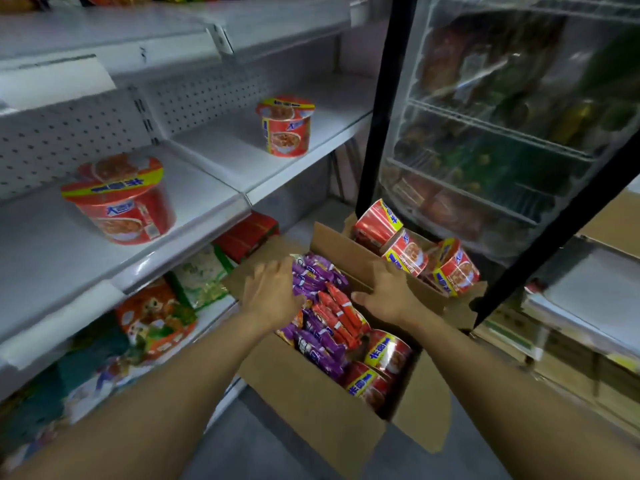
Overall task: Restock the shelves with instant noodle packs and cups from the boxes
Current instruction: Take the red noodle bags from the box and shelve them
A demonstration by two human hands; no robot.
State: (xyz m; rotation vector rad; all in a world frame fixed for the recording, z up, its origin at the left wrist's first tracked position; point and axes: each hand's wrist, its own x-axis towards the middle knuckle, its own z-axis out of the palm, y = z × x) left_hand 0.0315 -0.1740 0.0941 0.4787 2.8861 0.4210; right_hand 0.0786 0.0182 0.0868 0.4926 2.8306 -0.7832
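Both hands (273,292) over packs (322,306), box-walled.

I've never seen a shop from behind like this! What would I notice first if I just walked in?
Probably the two hands, the left hand and right hand, reaching into an open cardboard box on the floor, stuffed with purple noodle packs and red noodle packs. Next, two big red noodle cups standing alone on the white shelf to the left.
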